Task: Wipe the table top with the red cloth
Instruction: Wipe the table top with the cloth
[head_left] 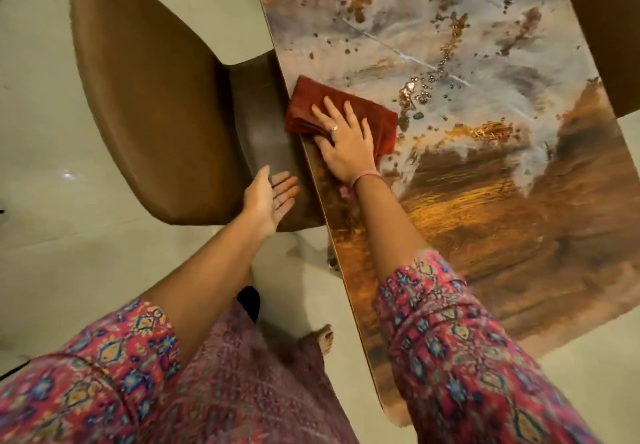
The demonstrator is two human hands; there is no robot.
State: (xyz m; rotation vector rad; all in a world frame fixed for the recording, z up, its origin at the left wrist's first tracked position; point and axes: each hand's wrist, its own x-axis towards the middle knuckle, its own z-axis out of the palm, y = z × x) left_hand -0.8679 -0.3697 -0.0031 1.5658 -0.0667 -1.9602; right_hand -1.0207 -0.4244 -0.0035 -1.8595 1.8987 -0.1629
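Observation:
The table top (pixel 485 201) is glossy, patterned in grey, brown and gold, and runs from the top of the view down to the lower right. A folded red cloth (pixel 374 114) lies at its left edge, partly hanging past it. My right hand (pixel 346 146) lies flat on the cloth, fingers spread and pressing it down. My left hand (pixel 268 198) is cupped palm-up, holding nothing, just below the table's edge and over the chair seat. Small dark crumbs (pixel 429 87) dot the table beyond the cloth.
A brown leather chair (pixel 149 104) stands pushed against the table's left edge. Another brown chair back (pixel 609 38) shows at the far right. The floor (pixel 45 132) is pale glossy tile. My bare foot (pixel 323 338) stands close to the table's near edge.

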